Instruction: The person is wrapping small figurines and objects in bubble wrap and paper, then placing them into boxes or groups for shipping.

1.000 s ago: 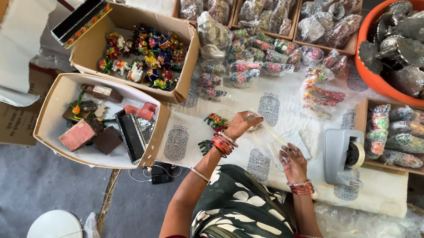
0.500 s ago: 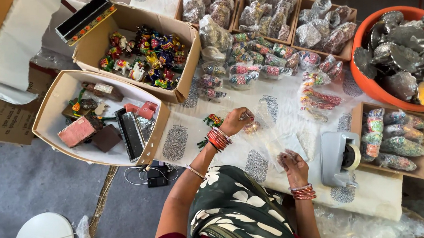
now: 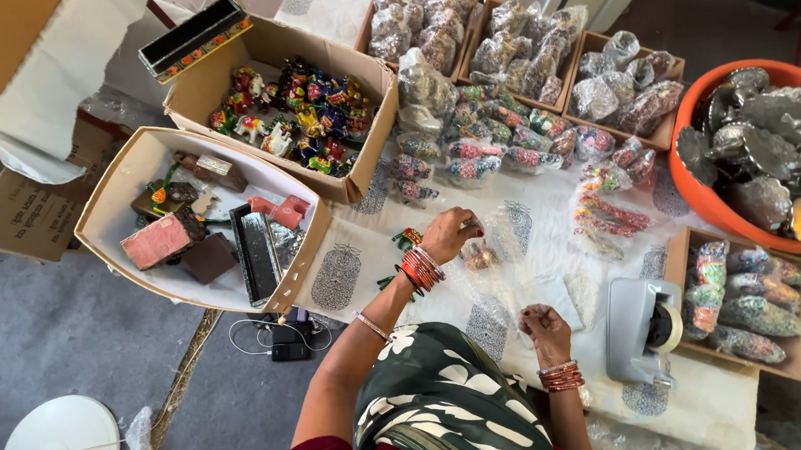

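Observation:
My left hand [image 3: 448, 236], with red bangles at the wrist, reaches over the printed white cloth [image 3: 348, 276] and closes its fingers on a small clear packet [image 3: 479, 252] holding a colourful item. A small green and red figurine [image 3: 408, 239] lies just left of that hand. My right hand [image 3: 544, 323] rests nearer my body, fingers curled and pinching the edge of an empty clear plastic bag [image 3: 555, 291] that lies flat on the cloth.
A grey tape dispenser [image 3: 643, 330] stands to the right. Wrapped packets [image 3: 498, 138] lie ahead, with boxes of them behind. An open box of painted figurines [image 3: 303, 110] and a shallow box [image 3: 117, 202] are on the left, and an orange tub [image 3: 698, 185] of silver items on the right.
My right hand has gone from lying flat on the cloth to curled fingers at the plastic bag. My left hand stays over the small packet, hardly shifted.

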